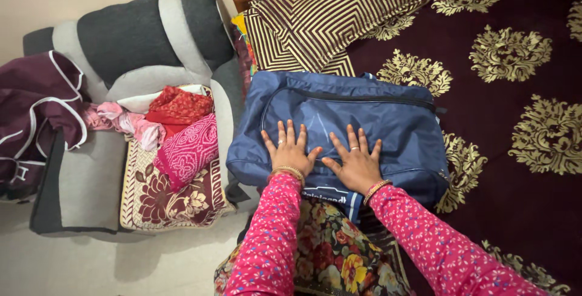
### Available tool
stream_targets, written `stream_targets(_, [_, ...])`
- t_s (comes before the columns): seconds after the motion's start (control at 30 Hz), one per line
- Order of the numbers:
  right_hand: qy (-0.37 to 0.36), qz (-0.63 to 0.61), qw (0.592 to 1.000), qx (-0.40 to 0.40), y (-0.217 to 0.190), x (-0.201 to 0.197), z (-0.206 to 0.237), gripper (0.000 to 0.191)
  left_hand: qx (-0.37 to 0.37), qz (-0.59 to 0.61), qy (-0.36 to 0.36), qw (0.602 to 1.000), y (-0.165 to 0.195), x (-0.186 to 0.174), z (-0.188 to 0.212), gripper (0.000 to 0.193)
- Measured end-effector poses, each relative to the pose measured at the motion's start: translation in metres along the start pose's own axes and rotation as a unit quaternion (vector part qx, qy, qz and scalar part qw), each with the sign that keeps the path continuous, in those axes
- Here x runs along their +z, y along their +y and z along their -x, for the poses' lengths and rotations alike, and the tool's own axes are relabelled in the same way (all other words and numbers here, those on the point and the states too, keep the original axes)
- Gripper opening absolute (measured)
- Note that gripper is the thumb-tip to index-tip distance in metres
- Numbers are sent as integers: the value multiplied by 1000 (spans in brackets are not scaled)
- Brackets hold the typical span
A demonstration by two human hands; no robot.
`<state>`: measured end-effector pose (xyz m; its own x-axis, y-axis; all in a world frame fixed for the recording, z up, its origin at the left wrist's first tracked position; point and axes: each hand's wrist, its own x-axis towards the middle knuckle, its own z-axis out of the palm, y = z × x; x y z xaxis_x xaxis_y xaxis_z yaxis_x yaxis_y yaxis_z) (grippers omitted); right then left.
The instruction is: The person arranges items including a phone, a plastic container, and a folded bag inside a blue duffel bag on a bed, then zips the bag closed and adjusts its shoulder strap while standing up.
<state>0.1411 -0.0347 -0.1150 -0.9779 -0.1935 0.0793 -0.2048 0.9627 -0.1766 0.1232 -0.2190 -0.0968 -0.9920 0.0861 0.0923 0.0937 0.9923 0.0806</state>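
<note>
A dark blue zipped fabric bag [388, 114] lies flat on the edge of a bed. My left hand [289, 149] rests palm down on the bag's near left part, fingers spread. Just to its right, my right hand [356, 162] presses flat on the bag as well, thumb nearly touching the left thumb. Both hands hold nothing. Pink patterned sleeves and bangles cover my wrists.
The bed has a maroon cover with gold motifs [515, 150] and a striped gold-and-brown pillow [345, 5] behind the bag. At left stands a grey armchair [145, 35] with red and pink clothes [182, 132], a floral cushion [163, 193] and a maroon garment [33, 108].
</note>
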Motion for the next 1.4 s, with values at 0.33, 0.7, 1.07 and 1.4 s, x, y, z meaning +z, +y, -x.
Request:
stream_targets(0.33, [-63,-27,997,41,1,-12,-9,82,16,57,-114,992,25,-11,11,83])
stream_targets(0.7, [-66,9,989,132,27,-5,15,95,92,38,5,995,41,16,34,79])
stream_targets(1.07, [-90,30,985,145,38,-7,26,91,49,44,-128,990,66,7,29,81])
stream_targets(1.4, [-55,77,988,124,43,7,56,91,158,77,38,984,87,43,56,71])
